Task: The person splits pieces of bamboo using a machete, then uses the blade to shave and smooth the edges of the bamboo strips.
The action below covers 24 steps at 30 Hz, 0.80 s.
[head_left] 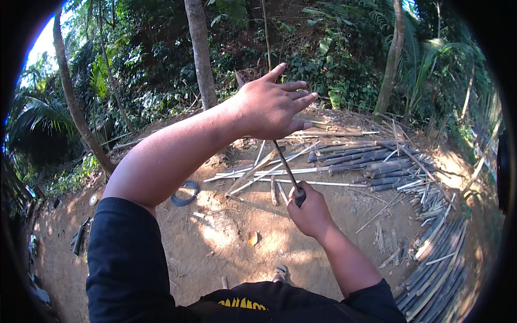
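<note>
I saw bamboo poles (371,161) piled far right, a black tyre (186,192) left on dirt, tree trunks (201,51) beyond.

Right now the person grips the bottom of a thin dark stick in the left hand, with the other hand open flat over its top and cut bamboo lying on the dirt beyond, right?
Not quite: the head view shows the right hand gripping the bottom of the thin dark stick. The left hand is the open one, flat over its top. Cut bamboo does lie on the dirt beyond.
</note>
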Available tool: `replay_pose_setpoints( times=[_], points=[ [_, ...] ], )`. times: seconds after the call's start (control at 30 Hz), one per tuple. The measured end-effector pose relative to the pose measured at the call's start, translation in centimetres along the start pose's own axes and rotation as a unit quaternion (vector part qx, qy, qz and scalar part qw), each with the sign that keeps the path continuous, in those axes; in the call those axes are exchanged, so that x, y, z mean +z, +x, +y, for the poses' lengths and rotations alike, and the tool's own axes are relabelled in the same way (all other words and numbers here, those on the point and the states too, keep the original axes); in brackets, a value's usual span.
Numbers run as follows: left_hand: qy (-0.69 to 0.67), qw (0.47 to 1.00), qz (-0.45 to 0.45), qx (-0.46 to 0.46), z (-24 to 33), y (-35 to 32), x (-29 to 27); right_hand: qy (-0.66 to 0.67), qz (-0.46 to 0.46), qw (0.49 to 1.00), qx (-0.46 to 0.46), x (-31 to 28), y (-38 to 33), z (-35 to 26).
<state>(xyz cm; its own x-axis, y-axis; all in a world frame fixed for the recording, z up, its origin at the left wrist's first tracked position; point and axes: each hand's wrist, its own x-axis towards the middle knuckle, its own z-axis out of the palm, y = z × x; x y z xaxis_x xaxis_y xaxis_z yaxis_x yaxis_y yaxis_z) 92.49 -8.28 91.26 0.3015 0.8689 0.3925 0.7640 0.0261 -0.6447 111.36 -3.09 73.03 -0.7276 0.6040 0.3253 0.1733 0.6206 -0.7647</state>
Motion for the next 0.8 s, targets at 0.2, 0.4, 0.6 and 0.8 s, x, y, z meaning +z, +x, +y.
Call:
replay_pose_setpoints(
  times=[0.2, 0.4, 0.6, 0.8],
  points=[
    [-0.089, 0.996, 0.025, 0.011, -0.7, 1.3, -0.4, 0.048, -0.041, 0.997, 0.040, -0.1, 0.0, 0.1],
    [-0.053, 0.941, 0.333, 0.033, -1.8, 4.2, -8.0, 0.110, -0.068, 0.990, 0.058, -0.6, 0.1, -0.1],
    [-0.005, 0.996, 0.087, 0.012, -1.9, 2.0, 1.5, 0.076, -0.094, 0.992, 0.043, 0.3, 0.3, -0.4],
    [0.009, 0.999, 0.045, -0.019, -0.9, 3.1, 1.7, 0.004, -0.036, 0.997, 0.072, -0.1, -0.3, -1.0]
  ],
)
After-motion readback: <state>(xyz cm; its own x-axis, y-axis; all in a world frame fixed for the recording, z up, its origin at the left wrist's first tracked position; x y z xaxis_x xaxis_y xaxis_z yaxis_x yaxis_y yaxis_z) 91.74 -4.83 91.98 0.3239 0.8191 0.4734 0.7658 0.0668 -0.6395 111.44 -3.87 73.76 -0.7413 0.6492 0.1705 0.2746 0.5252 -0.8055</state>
